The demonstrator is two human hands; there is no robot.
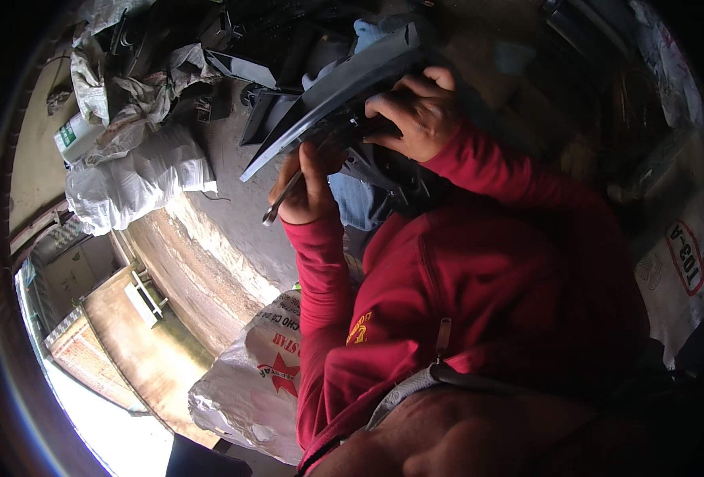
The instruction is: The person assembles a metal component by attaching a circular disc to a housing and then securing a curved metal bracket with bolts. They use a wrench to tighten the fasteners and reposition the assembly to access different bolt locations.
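A long dark grey panel (344, 86) with a pale, curved edge lies slantwise before me, tilted up and apparently supported near my lap. My left hand (311, 187) is closed around a thin metal wrench (282, 199), whose rounded end sticks out below the fingers. Its other end is hidden at the panel's shaded side. There, my right hand (422, 115) has its thumb and forefinger bent together against dark fittings; what they pinch is too dark to make out. Beneath the panel, a black part with holes (396, 176) rests near blue cloth (353, 199).
Other dark angular panels (268, 115) lie just beyond on the grey floor. White sacks (141, 179) are piled at the left, with a white container (78, 137) among them. A printed sack (249, 381) stands beside my left arm, another (678, 262) at the far right.
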